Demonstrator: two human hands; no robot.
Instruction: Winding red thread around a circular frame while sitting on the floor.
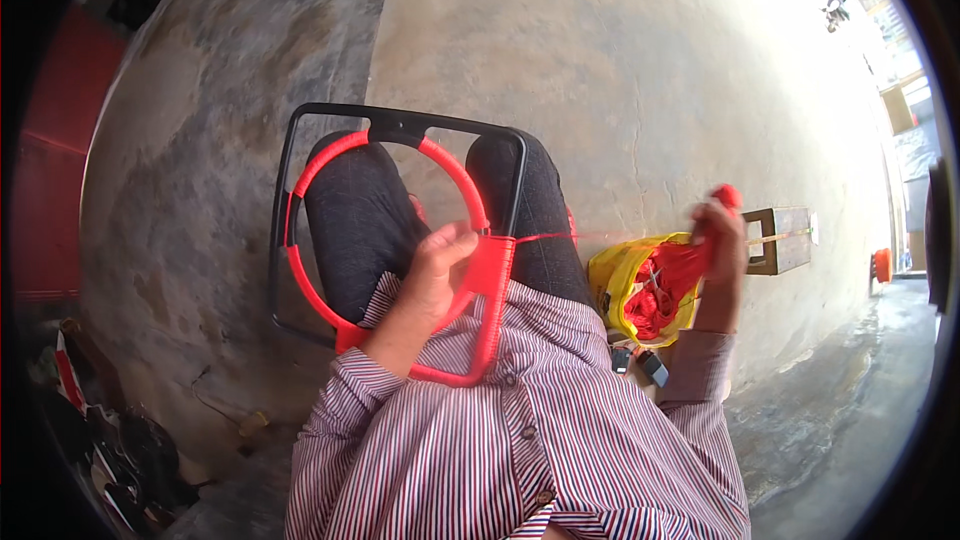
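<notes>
A black square frame [455, 122] with a round ring inside rests across my lap. Red wrapping [490, 275] covers most of the ring and the frame's near right corner. My left hand [440, 265] is closed on the wrapped part at the right of the ring, thumb on top. From the frame's right side a thin red cord [545, 236] runs toward my right hand [722, 245]. That hand is stretched out to the right, smeared by motion, with its fingers round a red bundle of cord [727, 198].
Beside my right leg stands a yellow bag [612, 275] with red material [648, 315] inside. A small wooden box-like stool [785, 240] lies beyond my right hand. Two small dark objects [652, 368] sit by the bag. Clutter [130, 450] fills the lower left.
</notes>
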